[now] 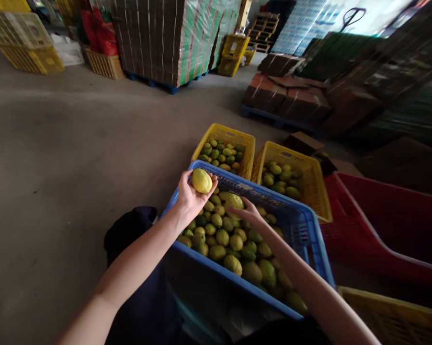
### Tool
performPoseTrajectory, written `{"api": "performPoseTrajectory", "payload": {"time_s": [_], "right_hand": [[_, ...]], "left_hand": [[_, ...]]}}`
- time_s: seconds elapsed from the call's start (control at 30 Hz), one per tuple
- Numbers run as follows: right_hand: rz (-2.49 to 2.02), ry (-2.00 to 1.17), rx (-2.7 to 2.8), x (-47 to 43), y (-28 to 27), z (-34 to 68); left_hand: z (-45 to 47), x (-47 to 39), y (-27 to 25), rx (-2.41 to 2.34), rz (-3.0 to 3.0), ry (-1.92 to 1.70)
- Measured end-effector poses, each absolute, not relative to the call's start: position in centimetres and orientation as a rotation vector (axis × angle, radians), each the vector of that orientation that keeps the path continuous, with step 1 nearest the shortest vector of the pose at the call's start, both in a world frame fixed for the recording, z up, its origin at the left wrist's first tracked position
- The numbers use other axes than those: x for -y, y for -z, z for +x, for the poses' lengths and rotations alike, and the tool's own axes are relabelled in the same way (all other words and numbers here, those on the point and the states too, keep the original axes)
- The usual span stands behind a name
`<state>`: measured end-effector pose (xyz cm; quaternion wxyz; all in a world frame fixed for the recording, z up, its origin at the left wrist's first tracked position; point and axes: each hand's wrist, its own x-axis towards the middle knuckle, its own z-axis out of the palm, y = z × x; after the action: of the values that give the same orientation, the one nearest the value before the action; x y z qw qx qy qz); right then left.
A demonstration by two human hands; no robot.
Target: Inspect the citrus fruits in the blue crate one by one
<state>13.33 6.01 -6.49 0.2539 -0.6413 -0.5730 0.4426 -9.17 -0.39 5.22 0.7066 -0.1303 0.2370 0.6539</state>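
A yellow lemon (pixel 200 180) rests in my left hand (pixel 189 199), palm up, with the thumb and fingers curled round its sides. My right hand (pixel 249 213) grips a second lemon (pixel 233 201), greenish yellow, between thumb and fingers; it is slightly blurred. Both hands are above a large blue crate (pixel 311 225) that holds many green and yellow lemons (pixel 222 237). My left hand is over the crate's far left corner, my right hand over its middle.
Two yellow crates (pixel 233 129) with more lemons stand just beyond the blue one. At the right are a red bin (pixel 374 230) and another yellow crate (pixel 392 311). Farther back are cartons on a pallet (pixel 266 93) and a wrapped stack (pixel 151 43).
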Motion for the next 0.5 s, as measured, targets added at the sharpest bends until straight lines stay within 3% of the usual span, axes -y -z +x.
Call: {"api": "performPoseTrajectory", "payload": {"time_s": [0.2,0.5], "right_hand": [[-1.237,-1.567,1.152,1.1,-0.6,14.8],[-1.320,-1.499,1.027,5.2,1.7,17.1]], "left_hand": [[-5.2,0.2,-4.0,-0.501,-0.131,-1.272],[-2.0,0.4,-1.3,-0.688,-0.099,-1.216]]}}
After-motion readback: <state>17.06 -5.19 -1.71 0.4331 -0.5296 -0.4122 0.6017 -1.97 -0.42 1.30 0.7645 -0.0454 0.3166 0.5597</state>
